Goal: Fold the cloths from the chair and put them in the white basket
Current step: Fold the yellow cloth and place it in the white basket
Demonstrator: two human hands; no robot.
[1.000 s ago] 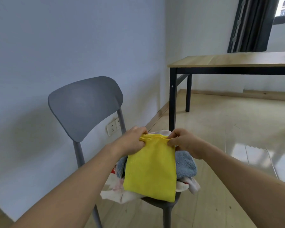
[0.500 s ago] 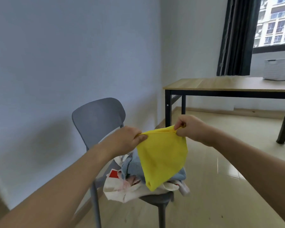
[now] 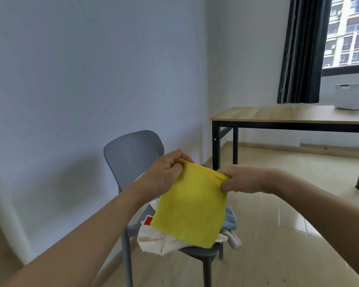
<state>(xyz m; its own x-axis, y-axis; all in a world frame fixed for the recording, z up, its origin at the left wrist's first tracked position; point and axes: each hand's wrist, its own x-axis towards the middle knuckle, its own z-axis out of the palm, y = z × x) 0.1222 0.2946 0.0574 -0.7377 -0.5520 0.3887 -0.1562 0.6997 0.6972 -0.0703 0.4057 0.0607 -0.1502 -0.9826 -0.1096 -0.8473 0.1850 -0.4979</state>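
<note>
Now the yellow cloth [image 3: 192, 206] hangs flat, not bunched, above the chair [image 3: 133, 154]; left hand [image 3: 166, 175] and right hand [image 3: 239, 180] pinch its top corners, long side pointing down.

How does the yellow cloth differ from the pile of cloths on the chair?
The yellow cloth hangs flat, held in the air by both hands; the pile of cloths lies crumpled on the chair. The yellow cloth is one plain colour; the pile mixes white, blue and red. Both are soft fabric.
</note>
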